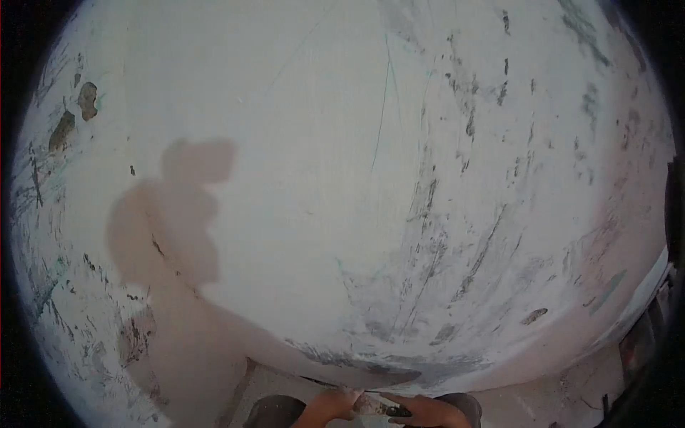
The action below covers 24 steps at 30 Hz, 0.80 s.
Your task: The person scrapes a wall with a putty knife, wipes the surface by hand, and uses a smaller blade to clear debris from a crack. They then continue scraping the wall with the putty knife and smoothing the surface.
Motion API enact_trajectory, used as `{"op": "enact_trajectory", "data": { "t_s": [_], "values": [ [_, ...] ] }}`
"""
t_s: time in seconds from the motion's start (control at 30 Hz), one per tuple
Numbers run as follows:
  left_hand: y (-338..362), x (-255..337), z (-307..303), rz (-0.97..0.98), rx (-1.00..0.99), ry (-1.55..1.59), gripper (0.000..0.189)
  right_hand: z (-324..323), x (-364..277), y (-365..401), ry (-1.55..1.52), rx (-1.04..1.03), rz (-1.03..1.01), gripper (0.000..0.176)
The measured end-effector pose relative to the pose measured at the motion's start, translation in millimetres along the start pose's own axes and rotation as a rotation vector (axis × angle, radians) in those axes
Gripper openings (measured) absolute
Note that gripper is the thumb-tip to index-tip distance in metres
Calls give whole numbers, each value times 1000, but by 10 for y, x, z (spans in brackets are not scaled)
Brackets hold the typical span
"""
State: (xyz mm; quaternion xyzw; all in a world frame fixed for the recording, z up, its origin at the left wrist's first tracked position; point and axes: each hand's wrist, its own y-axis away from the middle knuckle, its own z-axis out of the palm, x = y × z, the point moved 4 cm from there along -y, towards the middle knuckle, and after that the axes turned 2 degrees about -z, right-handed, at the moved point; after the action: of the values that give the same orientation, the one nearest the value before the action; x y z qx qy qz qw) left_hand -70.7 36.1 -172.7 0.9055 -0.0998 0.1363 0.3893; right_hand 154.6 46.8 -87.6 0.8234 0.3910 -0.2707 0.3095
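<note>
At the bottom edge of the head view, my left hand (334, 404) and my right hand (421, 410) are close together in front of my knees. Between them is a small pale, dirty object (371, 405) that I cannot make out clearly; the fingers of my left hand are closed at its left side. A dark piece (398, 411) lies at the fingers of my right hand, which are closed round it. A large whitish wall (307, 214) with grey smears and scratches fills most of the view beyond both hands.
A shadow of a head and shoulders (171, 228) falls on the wall's left part. Chipped spots (88, 100) mark its upper left. Grey floor (549, 399) runs along the wall's foot, with dark objects (642, 342) at the lower right.
</note>
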Motion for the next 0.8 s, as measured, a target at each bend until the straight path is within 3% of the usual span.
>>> {"op": "enact_trajectory", "data": {
  "t_s": [0.03, 0.07, 0.1, 0.13, 0.2, 0.27, 0.33, 0.4, 0.5, 0.57, 0.6, 0.67, 0.73, 0.8],
  "values": [
    [159, 103, -165, 251, 146, -17, 88, 11, 25, -19, -82, -86, 42, 73],
    [338, 158, -262, 251, 138, -10, 88, 53, 60, -23, -163, -169, 82, 70],
    [590, 253, -466, 268, 348, -85, 83, 88, 69, -4, -146, -11, -114, 70],
    [831, 359, -690, 282, 558, -164, 79, 79, 101, -8, -151, -9, -113, 70],
    [1245, 551, -1134, 446, 853, 62, 71, 73, 95, -24, -196, -48, -32, 70],
    [1741, 814, -1600, 492, 1382, -61, 62, 26, -53, 15, -117, -92, 10, 71],
    [2066, 921, -1924, 517, 1721, -87, 61, 46, -73, 17, 3, -71, -47, 72],
    [2188, 1066, -2260, 605, 1964, -265, 61, 156, 143, -84, 26, -161, 40, 74],
    [2243, 1233, -2808, 670, 2001, -508, 59, 116, 60, -58, 34, -35, -66, 74],
    [2238, 1160, -3093, 420, 2090, -743, 63, 114, 52, -51, 36, -54, -46, 73],
    [2247, 1134, -3151, 427, 2088, -752, 63, 106, 50, -54, 40, -72, -25, 73],
    [2365, 994, -3217, 657, 2256, -291, 59, 9, -83, 3, -16, -73, -9, 69],
    [2343, 1019, -3081, 657, 2225, -363, 70, 34, -82, 15, -69, -81, 9, 65],
    [2235, 1183, -2900, 632, 2032, -695, 77, 115, 64, -66, 3, -59, 39, 62]
  ]
}}
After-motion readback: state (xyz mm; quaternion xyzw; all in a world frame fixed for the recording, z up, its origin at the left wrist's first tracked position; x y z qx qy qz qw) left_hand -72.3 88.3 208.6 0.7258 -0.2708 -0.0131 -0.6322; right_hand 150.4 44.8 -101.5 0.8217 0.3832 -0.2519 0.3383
